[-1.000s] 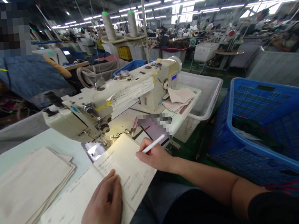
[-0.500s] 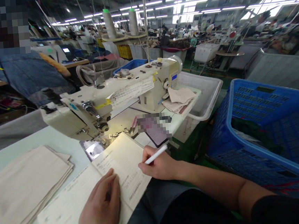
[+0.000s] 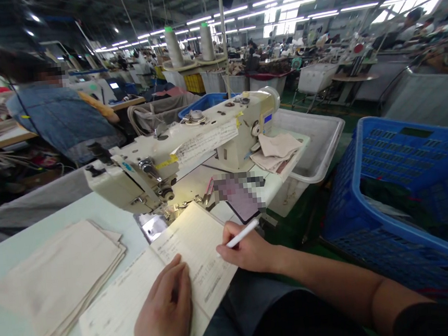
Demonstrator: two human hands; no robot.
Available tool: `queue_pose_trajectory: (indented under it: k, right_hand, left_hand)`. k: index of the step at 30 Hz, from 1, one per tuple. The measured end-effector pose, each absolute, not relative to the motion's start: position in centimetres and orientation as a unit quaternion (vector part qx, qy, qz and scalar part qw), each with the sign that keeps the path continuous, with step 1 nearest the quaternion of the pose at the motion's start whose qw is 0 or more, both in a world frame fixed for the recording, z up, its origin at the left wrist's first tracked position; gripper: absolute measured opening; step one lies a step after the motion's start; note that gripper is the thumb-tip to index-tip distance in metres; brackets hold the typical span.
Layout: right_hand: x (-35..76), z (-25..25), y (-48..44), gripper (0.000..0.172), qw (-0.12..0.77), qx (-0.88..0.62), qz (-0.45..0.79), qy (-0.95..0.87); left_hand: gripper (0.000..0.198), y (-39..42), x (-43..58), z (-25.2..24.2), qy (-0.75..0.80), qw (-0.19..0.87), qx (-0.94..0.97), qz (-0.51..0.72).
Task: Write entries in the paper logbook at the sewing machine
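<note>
An open notebook point(image 3: 202, 238) with handwritten lines lies across the front edge of the sewing table. My right hand point(image 3: 244, 247) grips a white pen point(image 3: 242, 233), its tip at the right-hand page. On the notebook, near the fold, rests my left hand point(image 3: 163, 309), fingers laid down on the paper and holding nothing. Just beyond the pages stands a sewing machine point(image 3: 201, 138) with a paper note taped along its arm. A phone point(image 3: 242, 200), partly blurred out, and red-handled snips point(image 3: 209, 187) lie right of the needle area.
Stacked pale fabric pieces point(image 3: 79, 269) lie at the left of the table point(image 3: 4, 255). Folded cloth point(image 3: 275, 150) sits by the machine's right end, beside a translucent bin point(image 3: 322, 128). A blue basket point(image 3: 356, 177) stands at right. A person in a denim vest point(image 3: 60, 114) sits at far left.
The whole view has shifted, so the table and both hands appear farther right. Both hands keep their places on the notebook, and the pen stays in the right one.
</note>
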State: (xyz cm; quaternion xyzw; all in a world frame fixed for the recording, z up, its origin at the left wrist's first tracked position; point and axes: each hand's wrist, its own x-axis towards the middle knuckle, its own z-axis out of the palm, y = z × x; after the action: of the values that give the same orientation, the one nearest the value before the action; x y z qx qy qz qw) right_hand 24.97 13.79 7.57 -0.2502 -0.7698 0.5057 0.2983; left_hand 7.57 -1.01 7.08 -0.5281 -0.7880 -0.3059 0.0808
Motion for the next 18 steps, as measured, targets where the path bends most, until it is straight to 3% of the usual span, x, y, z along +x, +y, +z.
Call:
queue_pose_trajectory:
  k: [18]
  right_hand:
    - [24.87,7.32,13.96,0.021,0.289,-0.257,0.515,-0.765]
  left_hand:
    - [0.027,-1.02,7.25,6.37,-0.799,0.039,-0.517,-0.304]
